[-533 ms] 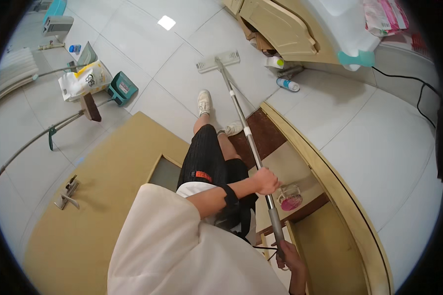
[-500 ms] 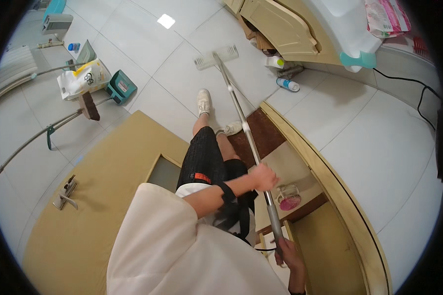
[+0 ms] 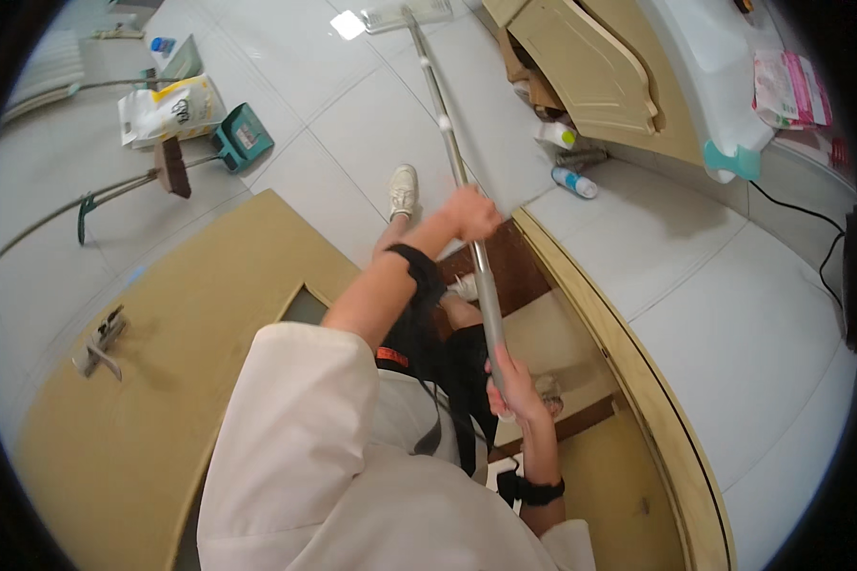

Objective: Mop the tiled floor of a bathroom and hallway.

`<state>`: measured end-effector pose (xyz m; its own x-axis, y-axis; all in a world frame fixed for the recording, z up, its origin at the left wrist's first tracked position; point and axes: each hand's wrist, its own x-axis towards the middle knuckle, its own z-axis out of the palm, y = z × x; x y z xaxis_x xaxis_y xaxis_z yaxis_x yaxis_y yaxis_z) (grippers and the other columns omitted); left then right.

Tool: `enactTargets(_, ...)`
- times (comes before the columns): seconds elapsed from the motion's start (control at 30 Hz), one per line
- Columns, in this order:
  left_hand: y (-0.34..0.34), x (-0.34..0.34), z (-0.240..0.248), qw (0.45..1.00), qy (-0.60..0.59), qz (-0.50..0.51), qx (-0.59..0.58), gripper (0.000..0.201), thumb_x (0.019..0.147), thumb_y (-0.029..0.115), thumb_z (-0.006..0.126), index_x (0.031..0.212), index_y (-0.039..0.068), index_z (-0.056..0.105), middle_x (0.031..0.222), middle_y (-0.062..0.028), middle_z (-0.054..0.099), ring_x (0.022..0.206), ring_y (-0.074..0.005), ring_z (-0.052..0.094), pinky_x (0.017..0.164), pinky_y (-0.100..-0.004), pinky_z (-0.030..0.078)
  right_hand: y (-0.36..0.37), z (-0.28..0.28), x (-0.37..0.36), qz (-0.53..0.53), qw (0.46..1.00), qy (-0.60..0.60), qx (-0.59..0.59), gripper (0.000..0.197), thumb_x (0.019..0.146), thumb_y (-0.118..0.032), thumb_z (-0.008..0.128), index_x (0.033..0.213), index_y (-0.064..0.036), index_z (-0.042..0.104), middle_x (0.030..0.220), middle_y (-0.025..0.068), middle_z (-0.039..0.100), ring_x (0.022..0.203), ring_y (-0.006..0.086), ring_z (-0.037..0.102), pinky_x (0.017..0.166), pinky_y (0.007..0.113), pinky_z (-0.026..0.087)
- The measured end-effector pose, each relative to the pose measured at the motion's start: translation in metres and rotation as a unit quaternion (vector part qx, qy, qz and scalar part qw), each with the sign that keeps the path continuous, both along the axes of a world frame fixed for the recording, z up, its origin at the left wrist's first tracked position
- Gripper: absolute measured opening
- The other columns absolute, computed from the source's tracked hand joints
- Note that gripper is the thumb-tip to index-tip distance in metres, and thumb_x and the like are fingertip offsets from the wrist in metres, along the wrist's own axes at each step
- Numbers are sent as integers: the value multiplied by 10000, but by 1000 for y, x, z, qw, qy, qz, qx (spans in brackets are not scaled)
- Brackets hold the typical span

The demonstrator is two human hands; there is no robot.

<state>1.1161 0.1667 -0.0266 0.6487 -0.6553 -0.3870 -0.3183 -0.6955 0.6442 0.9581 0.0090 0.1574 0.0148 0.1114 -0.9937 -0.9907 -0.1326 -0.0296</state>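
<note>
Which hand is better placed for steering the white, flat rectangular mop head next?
Probably the left hand: it grips the silver metal pole farther forward, nearer the white, flat rectangular mop head. The right hand holds the grey cylindrical grip behind it.

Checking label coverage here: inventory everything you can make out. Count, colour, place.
mop: 1, silver, centre to top edge
broom: at least 1, brown head, left side
dustpan: at least 1, teal, beside broom
bag: 1, white and yellow, near dustpan
can: 1, blue and white, right of mop
cabinet: 1, cream, upper right
packet: 1, pink, far upper right
cable: 1, black, right side
door: 1, tan, lower left
floor tiles: many, white, throughout
shoes: 2, whitish, left of mop
armbands: 2, black, forearms
left grip: 1, bare, upper on mop
right grip: 1, bare, lower on mop
</note>
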Motion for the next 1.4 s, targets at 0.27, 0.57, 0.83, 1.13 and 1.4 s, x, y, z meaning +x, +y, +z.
enactTargets(0.27,-140,-149,22,995,53,53,-62,462,846,313,350,558,42,589,579,-154,571,607,-320,525,727,-385,381,-145,54,-117,57,996,24,-62,442,871,-500,367,780,-73,434,459,8,372,321,97,342,302,251,295)
enactTargets(0.57,-289,-311,95,978,105,15,-180,335,806,277,379,631,95,600,618,-135,590,588,-318,570,566,-415,420,-279,171,-225,98,983,102,-119,421,876,-464,400,715,-77,454,470,23,420,344,133,380,309,282,295)
enactTargets(0.83,-296,-310,113,965,129,116,-199,251,751,247,418,635,112,595,605,-117,592,589,-297,582,509,-423,421,-277,190,-161,206,949,171,-164,428,880,-441,402,715,-54,480,455,33,408,318,128,361,298,265,276)
enactTargets(1.13,-21,-220,-66,967,-60,249,-5,198,784,201,446,786,55,580,647,-155,581,648,-332,533,631,-426,439,-74,-42,-126,289,945,-149,14,438,898,-425,362,729,-37,473,459,18,424,324,108,391,307,250,278)
enactTargets(1.4,22,-208,-108,887,-168,430,-20,447,889,258,355,616,-32,556,645,-191,532,769,-347,494,804,-424,382,-23,-99,-112,239,964,-104,54,479,867,-525,349,861,-50,414,459,21,351,338,89,315,306,229,268)
